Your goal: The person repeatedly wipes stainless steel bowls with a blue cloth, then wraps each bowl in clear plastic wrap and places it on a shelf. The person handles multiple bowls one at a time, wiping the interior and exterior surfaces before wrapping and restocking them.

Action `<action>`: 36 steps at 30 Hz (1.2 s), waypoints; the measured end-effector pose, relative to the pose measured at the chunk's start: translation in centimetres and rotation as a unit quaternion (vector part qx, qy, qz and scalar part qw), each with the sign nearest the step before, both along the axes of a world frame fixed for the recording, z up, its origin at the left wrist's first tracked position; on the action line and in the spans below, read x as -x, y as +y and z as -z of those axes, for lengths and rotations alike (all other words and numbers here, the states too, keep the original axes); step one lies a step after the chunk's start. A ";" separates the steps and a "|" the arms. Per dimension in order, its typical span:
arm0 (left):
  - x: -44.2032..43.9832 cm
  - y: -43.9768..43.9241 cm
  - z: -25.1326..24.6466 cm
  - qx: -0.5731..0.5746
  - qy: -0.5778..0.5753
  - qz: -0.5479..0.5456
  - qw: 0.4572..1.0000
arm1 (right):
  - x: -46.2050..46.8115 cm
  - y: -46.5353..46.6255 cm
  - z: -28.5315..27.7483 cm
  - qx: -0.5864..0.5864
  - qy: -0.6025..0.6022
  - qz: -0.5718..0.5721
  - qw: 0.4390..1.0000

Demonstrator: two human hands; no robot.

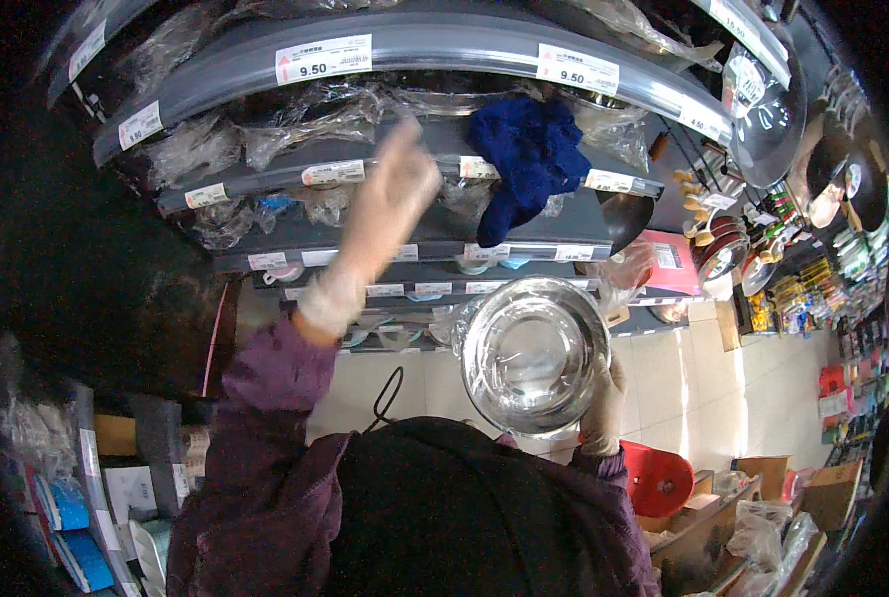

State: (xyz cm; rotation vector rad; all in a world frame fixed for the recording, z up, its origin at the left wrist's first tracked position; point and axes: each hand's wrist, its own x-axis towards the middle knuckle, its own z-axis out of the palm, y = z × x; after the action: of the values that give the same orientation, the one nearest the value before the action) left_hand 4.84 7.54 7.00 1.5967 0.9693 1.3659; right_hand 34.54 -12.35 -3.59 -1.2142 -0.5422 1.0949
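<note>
My right hand (605, 407) grips the rim of a shiny stainless steel bowl (537, 351) at its right side. The bowl faces up towards me in front of my chest, with clear plastic film at its left edge; whether several are stacked cannot be told. My left hand (403, 168) reaches up to a middle shelf and is blurred, so its fingers are not clear. Just right of it, a crumpled dark blue cloth (526, 157) lies on the shelf and hangs over its front edge. Plastic-wrapped goods (310, 123) sit left of that hand.
Grey store shelves (444, 45) with price labels rise in front of me. Pans (769, 127) hang at the right. Behind my right arm are a red plastic seat-like object (657, 477) and cardboard boxes (713, 522). More stocked shelving (86, 463) stands at lower left.
</note>
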 end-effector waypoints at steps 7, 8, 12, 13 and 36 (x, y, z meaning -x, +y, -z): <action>1.7 -8.4 10.9 0.202 -0.025 0.231 0.951 | 4.9 4.7 -2.2 -0.042 -0.105 -0.116 0.987; 2.5 -7.9 12.3 0.261 -0.080 0.221 0.936 | 5.4 5.3 -3.0 -0.019 -0.148 -0.135 0.980; 6.7 -8.0 12.7 0.326 -0.182 0.113 0.921 | 7.6 7.8 -3.6 -0.121 -0.053 -0.220 0.967; 7.2 -8.3 11.4 0.321 -0.222 0.084 0.917 | 7.9 8.4 -4.4 -0.150 0.034 -0.221 0.963; 8.0 -8.9 9.0 0.081 -0.007 -0.115 0.990 | 11.5 6.6 -2.7 -0.157 -0.109 -0.044 0.981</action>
State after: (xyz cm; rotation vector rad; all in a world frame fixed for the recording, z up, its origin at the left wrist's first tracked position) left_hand -3.17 -1.37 -2.03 1.3854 1.2533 1.4107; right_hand 23.06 -5.80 -0.90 -1.0438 -0.9106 0.9128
